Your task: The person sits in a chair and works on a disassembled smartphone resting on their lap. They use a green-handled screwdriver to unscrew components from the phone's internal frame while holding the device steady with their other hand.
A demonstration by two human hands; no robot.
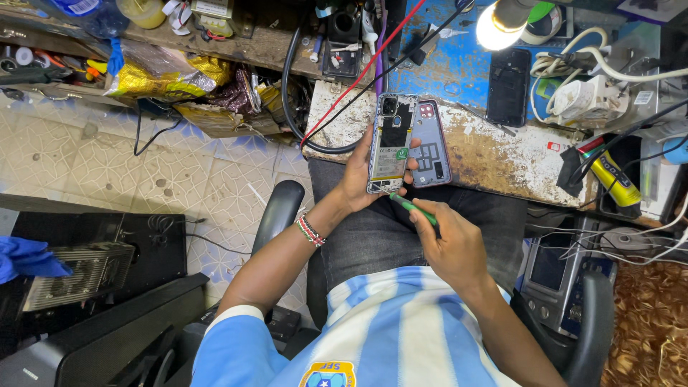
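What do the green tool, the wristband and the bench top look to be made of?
Green tool: probably plastic handle, glossy and uniformly coloured; its tip is too small to tell. Wristband: seemingly beads, in small red, white and dark segments. Bench top: apparently wood or board, matte, with worn, flaking white coating over brown.
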